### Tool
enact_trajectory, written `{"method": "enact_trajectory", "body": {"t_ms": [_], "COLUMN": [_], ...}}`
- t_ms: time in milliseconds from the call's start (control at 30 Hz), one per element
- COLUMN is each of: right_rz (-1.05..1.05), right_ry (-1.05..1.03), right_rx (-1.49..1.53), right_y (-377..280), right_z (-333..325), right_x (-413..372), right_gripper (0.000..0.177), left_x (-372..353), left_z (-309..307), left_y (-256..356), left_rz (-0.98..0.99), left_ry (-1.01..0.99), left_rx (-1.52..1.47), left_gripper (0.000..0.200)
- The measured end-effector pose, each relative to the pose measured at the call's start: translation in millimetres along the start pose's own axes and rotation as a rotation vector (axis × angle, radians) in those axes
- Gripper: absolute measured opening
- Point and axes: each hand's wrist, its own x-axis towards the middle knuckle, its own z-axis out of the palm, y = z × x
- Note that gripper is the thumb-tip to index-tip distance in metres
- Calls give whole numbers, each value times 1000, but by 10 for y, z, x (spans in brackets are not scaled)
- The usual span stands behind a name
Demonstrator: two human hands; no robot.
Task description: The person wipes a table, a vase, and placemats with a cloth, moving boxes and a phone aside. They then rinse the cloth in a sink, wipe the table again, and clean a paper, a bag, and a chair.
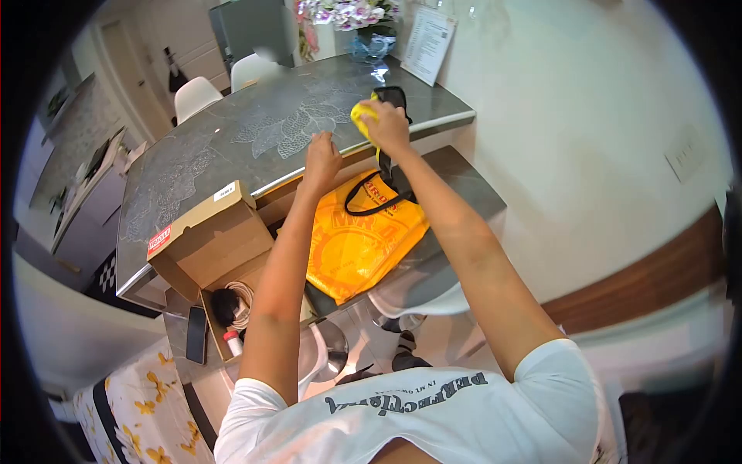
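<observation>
My right hand (pixel 389 130) is closed round a bunched yellow cloth (pixel 363 117), held above the edge of the grey table. Just behind that hand is a black item (pixel 393 97), possibly a pouch; dark strap-like material hangs below the wrist. My left hand (pixel 323 160) is raised near the table edge with its fingers curled, and whatever may be in them is hidden. Under both forearms lies an orange-yellow shopping bag (pixel 359 240) with black handles, on a lower dark surface.
An open cardboard box (pixel 212 241) stands at the left, holding a coiled cable (pixel 242 300), a dark fuzzy item and a red-capped white bottle (pixel 233 342). A phone (pixel 196 335) lies beside it. Flowers (pixel 352 14) and a framed sheet (pixel 428 45) stand at the table's back.
</observation>
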Motion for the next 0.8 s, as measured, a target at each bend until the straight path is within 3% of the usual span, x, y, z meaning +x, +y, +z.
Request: {"method": "enact_trajectory", "body": {"t_ms": [33, 100, 167, 200, 233, 333, 367, 433, 533, 600, 667, 700, 733, 800], "right_rz": [-45, -200, -175, -138, -213, -77, 35, 36, 147, 130, -118, -207, -262, -323], "right_ry": [-101, -299, -279, -255, -129, -258, -327, -325, -178, -157, -185, -89, -129, -280], "right_rx": [-146, -316, -227, -167, -323, -374, -381, -441, -364, -278, -151, -31, 79, 208], "right_y": [64, 379, 598, 738, 908, 1490, 1620, 2107, 2433, 2484, 2151, 1899, 1675, 1094], "right_z": [139, 476, 589, 606, 609, 440, 332, 301, 325, 443, 452, 521, 577, 601], "right_x": [-16, -104, -33, 31, 93, 541, 670, 910, 1101, 1090, 896, 728, 591, 408], "right_gripper": [30, 32, 32, 33, 31, 30, 33, 42, 53, 52, 46, 42, 44, 43], "left_x": [143, 311, 428, 432, 444, 526, 608, 815, 1041, 1137, 1303, 1463, 1655, 1926], "left_z": [74, 452, 603, 602, 566, 479, 435, 381, 503, 550, 494, 437, 344, 100], "left_y": [-123, -617, -854, -871, -821, -712, -679, -686, -895, -1019, -1130, -1205, -1246, -1269], "left_rz": [-80, -32, 245, -80, -88, -53, -58, 28, 146, 207, 269, 233, 199, 173], "left_ry": [-94, -85, 127, -166, -160, -265, -271, -421, -486, -564, -480, -592, -702, -742], "left_rx": [105, 235, 474, 341, 352, 533, 539, 594, 598, 605, 512, 500, 489, 407], "left_gripper": [25, 27, 29, 32, 32, 32, 32, 26, 18, 19, 14, 14, 15, 19]}}
